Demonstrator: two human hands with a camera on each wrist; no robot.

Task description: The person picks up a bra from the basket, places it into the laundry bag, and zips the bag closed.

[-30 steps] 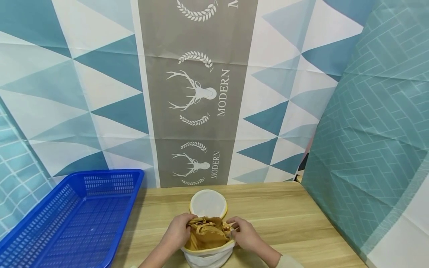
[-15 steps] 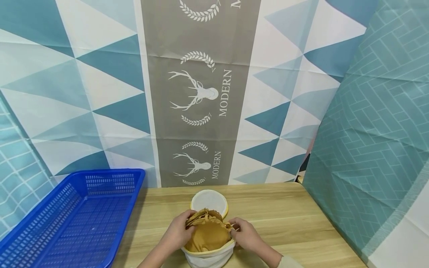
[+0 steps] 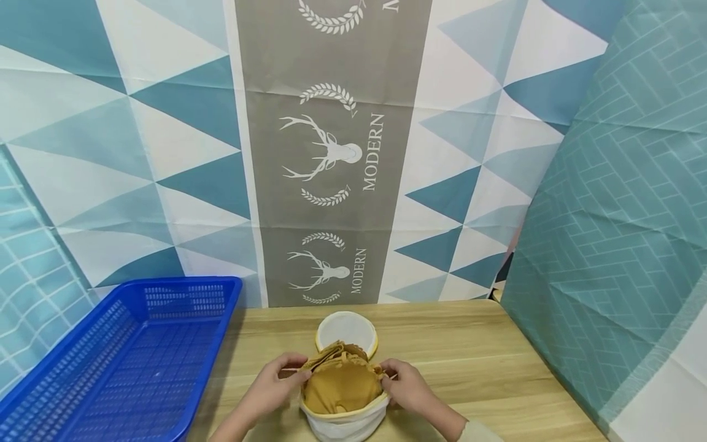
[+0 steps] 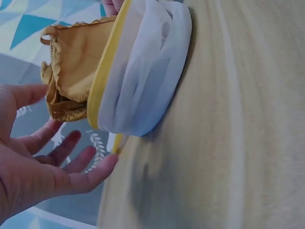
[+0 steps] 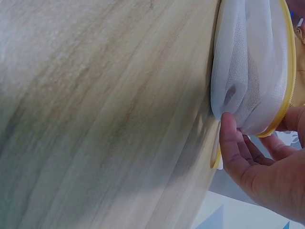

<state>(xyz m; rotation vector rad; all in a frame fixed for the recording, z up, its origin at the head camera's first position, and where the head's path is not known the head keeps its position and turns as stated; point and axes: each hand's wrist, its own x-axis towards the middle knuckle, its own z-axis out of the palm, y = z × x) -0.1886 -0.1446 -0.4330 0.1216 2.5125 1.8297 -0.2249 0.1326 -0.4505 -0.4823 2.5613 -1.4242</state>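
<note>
While the mustard, lace-edged fabric garment (image 3: 342, 390) fills the yellow-zipped white mesh bag (image 3: 345, 427), its top folds stand above the rim.
To the bag's left, the left hand's (image 3: 269, 388) fingers spread loosely at the garment's edge, gripping nothing; to its right, the right hand's (image 3: 410, 388) fingers appear to pinch the opposite edge. The round, yellow-edged white mesh lid (image 3: 347, 330) lies behind the bag on the wood-grain table (image 3: 453, 344). Bulky folds could spring out if the right fingers slip, and stray lace could snag in the zip.
</note>
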